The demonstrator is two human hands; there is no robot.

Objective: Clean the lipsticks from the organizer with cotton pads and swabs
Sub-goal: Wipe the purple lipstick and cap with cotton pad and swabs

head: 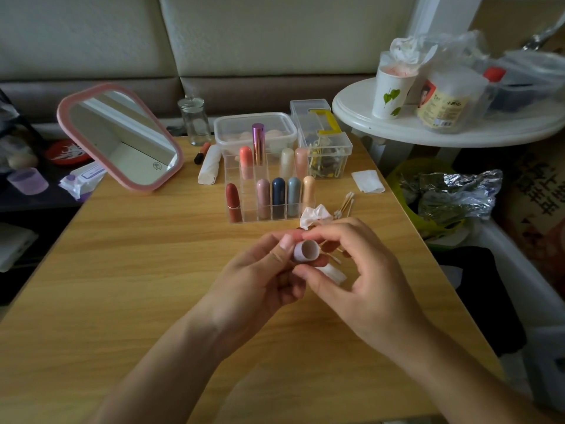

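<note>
My left hand (260,276) grips a pale lilac lipstick cap (306,251), its open end turned toward me. My right hand (354,270) pinches the cap's rim from the right, with a cotton pad (333,273) tucked under its fingers. Wooden cotton swabs (331,257) lie on the table just behind the hands. The clear acrylic organizer (244,214) stands behind them and holds several upright lipsticks, among them a red one (234,202) and a tall purple metallic one (258,143). A crumpled white pad (315,215) lies at its right corner.
A pink-framed mirror (122,137) leans at the left. Clear boxes (255,130) and a glass jar (194,120) stand behind the organizer. More swabs (345,203) and a folded pad (367,181) lie right. A white round side table (443,130) holds a paper cup (391,93).
</note>
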